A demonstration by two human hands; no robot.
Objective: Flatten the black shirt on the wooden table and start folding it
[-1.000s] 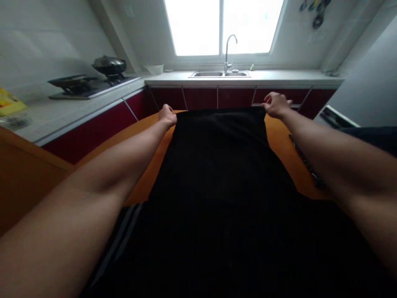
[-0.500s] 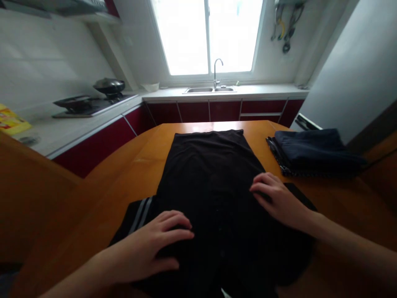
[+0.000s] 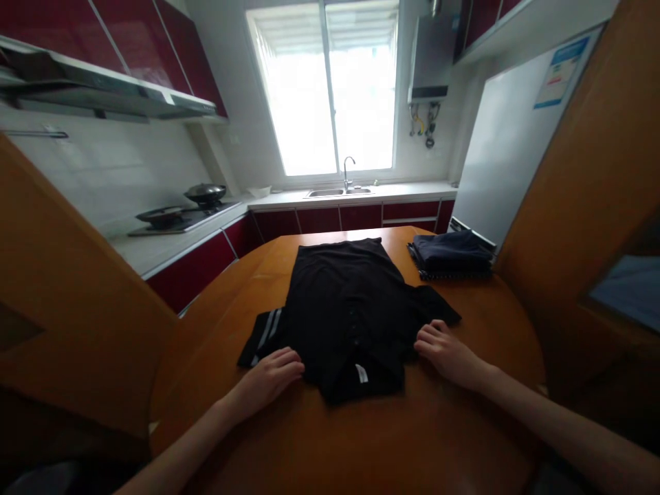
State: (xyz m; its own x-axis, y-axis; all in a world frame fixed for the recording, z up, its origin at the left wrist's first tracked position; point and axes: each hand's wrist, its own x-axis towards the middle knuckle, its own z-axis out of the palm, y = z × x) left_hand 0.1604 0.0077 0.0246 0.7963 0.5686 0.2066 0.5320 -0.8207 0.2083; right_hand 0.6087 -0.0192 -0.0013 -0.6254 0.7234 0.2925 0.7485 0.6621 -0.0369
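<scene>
A black short-sleeved shirt point(image 3: 345, 289) lies flat on the wooden table, its collar toward me and its hem at the far side. Small buttons run down from the neck, and a white label shows inside the collar. Two grey stripes cross the left sleeve point(image 3: 262, 337). My left hand point(image 3: 276, 375) is closed at the shirt's left shoulder edge, fingers together and bent over the cloth. At the opposite shoulder, below the right sleeve, my right hand point(image 3: 443, 349) has its fingers curled on the fabric edge. Both thumbs are mostly hidden.
A stack of folded dark clothes point(image 3: 451, 254) sits at the far right of the rounded table point(image 3: 361, 447). Wooden panels point(image 3: 582, 179) rise on both sides. Beyond are a counter with a sink point(image 3: 340, 193), a stove with a lidded pan point(image 3: 205, 194) and a fridge point(image 3: 508, 151).
My view has tilted up and drawn back, showing the whole shirt. Both hands have moved to the shirt's shoulder edges, and their spread fingers have closed there.
</scene>
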